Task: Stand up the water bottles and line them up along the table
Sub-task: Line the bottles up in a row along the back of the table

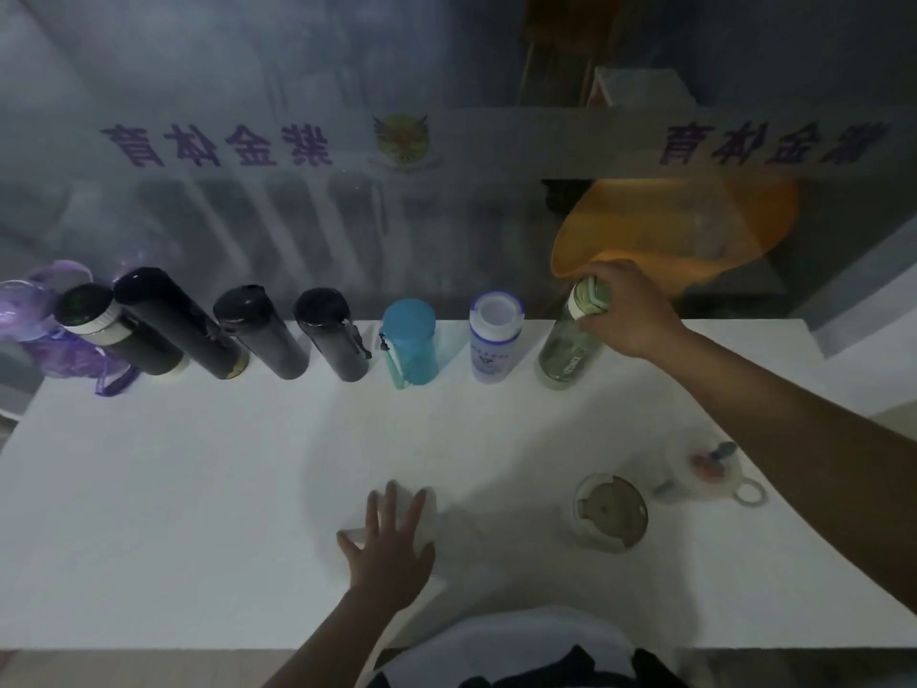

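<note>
Several bottles stand in a row along the far edge of the white table [198, 489]: dark ones [258, 335] on the left, then a blue bottle [411, 342] and a white bottle with a blue rim [493, 335]. At the row's right end my right hand [627, 312] grips the cap of an upright clear green bottle [565, 352]. My left hand [389, 548] lies with fingers spread on a white bottle [429, 508] near the front edge. A clear bottle with a grey lid [613, 511] stands at the front right, and a clear bottle with a loop lid [704, 476] is beside it.
A purple plastic bag [44, 335] sits at the table's far left corner behind the dark bottles. A frosted glass wall with purple lettering runs behind the table. An orange plastic object [694, 230] shows behind the glass near my right hand.
</note>
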Action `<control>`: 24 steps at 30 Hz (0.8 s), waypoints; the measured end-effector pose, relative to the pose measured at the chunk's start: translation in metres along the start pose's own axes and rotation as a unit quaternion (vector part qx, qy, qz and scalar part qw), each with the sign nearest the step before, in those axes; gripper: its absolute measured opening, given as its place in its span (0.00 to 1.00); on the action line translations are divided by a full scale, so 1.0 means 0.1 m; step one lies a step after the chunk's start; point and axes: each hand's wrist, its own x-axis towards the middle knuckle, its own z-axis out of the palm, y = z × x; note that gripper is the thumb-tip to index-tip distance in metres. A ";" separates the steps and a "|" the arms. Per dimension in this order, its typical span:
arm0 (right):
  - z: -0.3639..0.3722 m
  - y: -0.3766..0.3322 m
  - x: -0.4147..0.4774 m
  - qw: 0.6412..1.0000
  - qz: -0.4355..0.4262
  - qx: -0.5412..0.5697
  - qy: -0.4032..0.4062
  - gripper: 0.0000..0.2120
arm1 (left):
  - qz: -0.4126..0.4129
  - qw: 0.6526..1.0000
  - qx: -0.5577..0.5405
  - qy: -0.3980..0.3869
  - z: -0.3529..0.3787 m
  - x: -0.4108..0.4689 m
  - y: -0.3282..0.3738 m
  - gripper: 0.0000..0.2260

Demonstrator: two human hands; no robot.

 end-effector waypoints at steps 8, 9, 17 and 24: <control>0.03 0.07 0.17 0.999 -0.041 0.007 -0.031 0.28 | -0.038 0.999 -0.023 0.001 0.04 0.02 0.14 0.32; 0.03 0.08 0.17 0.998 -0.048 0.006 -0.034 0.28 | -0.039 0.999 -0.021 0.005 0.04 0.02 0.15 0.32; 0.05 0.09 0.14 0.997 -0.050 -0.021 -0.050 0.31 | -0.046 0.998 -0.027 0.015 0.03 0.02 0.17 0.32; -0.05 0.03 -0.16 0.999 -0.020 -0.016 -0.022 0.38 | -0.043 0.998 -0.045 0.024 0.01 0.04 0.20 0.33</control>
